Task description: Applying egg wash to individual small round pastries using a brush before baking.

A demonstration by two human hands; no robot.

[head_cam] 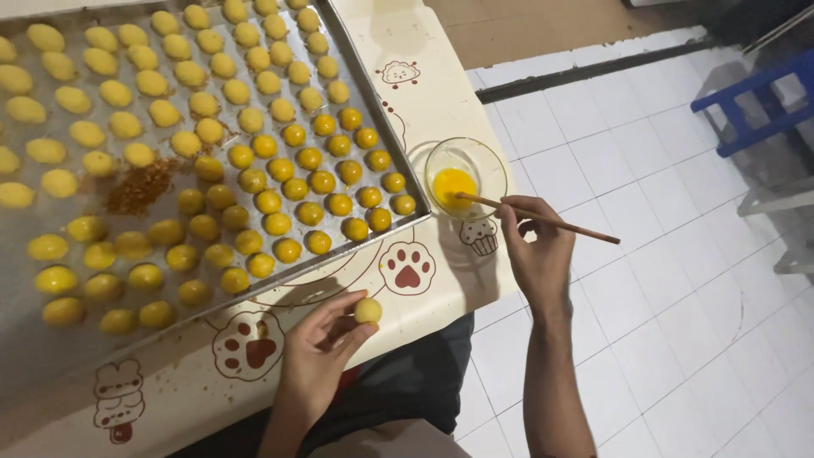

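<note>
Beside glass bowl, just right of baking tray on table: right hand, grip closed on brush, tip dipped in yolk. Left hand, below tray's near edge, fingertip grip holding pale dough ball. Step judged: loading brush for glazing. Next move calls for carrying wet tip from bowl to held ball without drips.

Small pale-yellow dough ball, round, unglazed, pinched at my left fingertips just off tray edge, above table. Thin wooden-handled brush in my right hand, lying slantwise, tip dipped into orange-yellow egg wash pooled in clear glass bowl.
</note>
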